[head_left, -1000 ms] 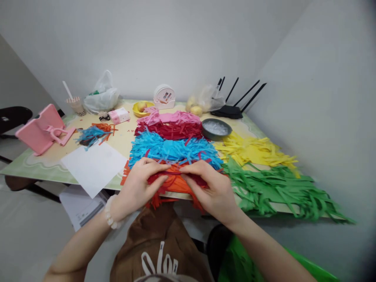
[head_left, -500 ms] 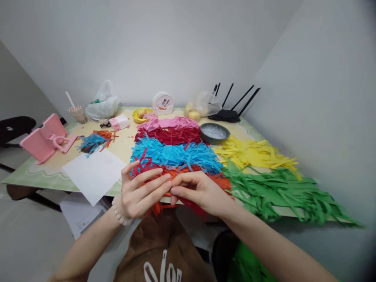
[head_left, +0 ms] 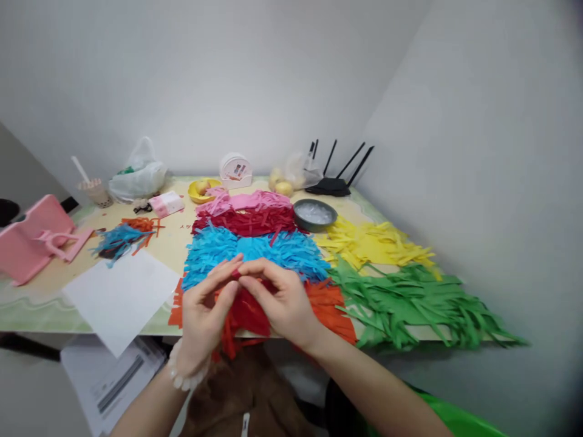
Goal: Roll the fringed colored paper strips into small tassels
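My left hand (head_left: 206, 313) and my right hand (head_left: 279, 300) meet at the table's front edge, fingertips pinched together on a dark red fringed paper piece (head_left: 246, 314). That piece hangs down between my palms over an orange fringed paper pile (head_left: 327, 304). Just beyond my fingers lies a blue fringed paper pile (head_left: 255, 250), then a dark red pile (head_left: 246, 220) and a pink pile (head_left: 248, 200). A bead bracelet (head_left: 184, 376) circles my left wrist.
Green fringed paper (head_left: 410, 300) and yellow fringed paper (head_left: 371, 243) cover the table's right side. A grey bowl (head_left: 315, 214), a router (head_left: 334, 182), a white sheet (head_left: 119, 297), a pink stand (head_left: 31, 237) and loose blue and orange scraps (head_left: 121, 237) also lie on the table (head_left: 177, 240).
My hands drew closer together and the fingertips now pinch the dark red piece at one spot. The view swung to the right, so everything shifted left in frame.
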### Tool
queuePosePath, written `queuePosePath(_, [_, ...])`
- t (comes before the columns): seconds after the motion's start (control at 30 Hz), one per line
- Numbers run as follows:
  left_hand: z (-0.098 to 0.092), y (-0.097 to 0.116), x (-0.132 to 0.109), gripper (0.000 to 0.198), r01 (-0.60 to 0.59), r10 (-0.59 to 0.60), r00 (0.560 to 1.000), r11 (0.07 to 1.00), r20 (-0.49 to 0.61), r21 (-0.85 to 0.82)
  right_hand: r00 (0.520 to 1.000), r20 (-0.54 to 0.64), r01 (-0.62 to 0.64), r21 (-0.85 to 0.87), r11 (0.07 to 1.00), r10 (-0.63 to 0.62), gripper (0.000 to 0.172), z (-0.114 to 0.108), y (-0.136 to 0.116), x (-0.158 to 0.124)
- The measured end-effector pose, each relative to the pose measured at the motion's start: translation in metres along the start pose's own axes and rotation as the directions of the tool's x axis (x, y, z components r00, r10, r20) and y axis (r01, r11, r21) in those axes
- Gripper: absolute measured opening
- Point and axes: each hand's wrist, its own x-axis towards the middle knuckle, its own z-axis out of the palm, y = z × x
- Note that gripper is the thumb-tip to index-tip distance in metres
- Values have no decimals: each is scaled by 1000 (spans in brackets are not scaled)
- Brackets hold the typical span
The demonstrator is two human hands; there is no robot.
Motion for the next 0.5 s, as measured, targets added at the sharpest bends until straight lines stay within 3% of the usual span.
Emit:
queuePosePath(0.13, [9, -16, 18, 14, -6, 11, 984, 999, -176, 34, 981, 60, 191, -227, 955, -182, 17, 5, 14, 11])
queuePosePath(0.23, [9, -21, 36, 10, -57, 81, 949, 995, -305, 87, 957, 171, 281, -353, 892, -234, 17, -16, 30, 39])
queuePosePath(0.3, [2, -18, 51, 10, -20, 2, 923, 999, -385, -44, 979, 160, 193, -523, 831, -127, 19, -51, 52, 71])
queuePosePath(0.33, [-4, -15, 57, 11, 13, -74, 914, 988, -398, -154, 997, 73, 42, -662, 749, 8, 23, -74, 67, 89])
queuePosePath(0.37, [-10, -12, 63, 11, 52, -152, 909, 965, -388, -257, 984, -43, -140, -795, 591, 175, 29, -97, 84, 107])
queuePosePath(0.4, [-15, -9, 67, 12, 93, -216, 908, 939, -359, -330, 963, -109, -224, -831, 509, 246, 33, -121, 103, 124])
queuePosePath(0.5, [-25, -7, 70, 15, 198, -289, 915, 929, -281, -311, 901, -195, -340, -873, 350, 388, 25, -176, 163, 158])
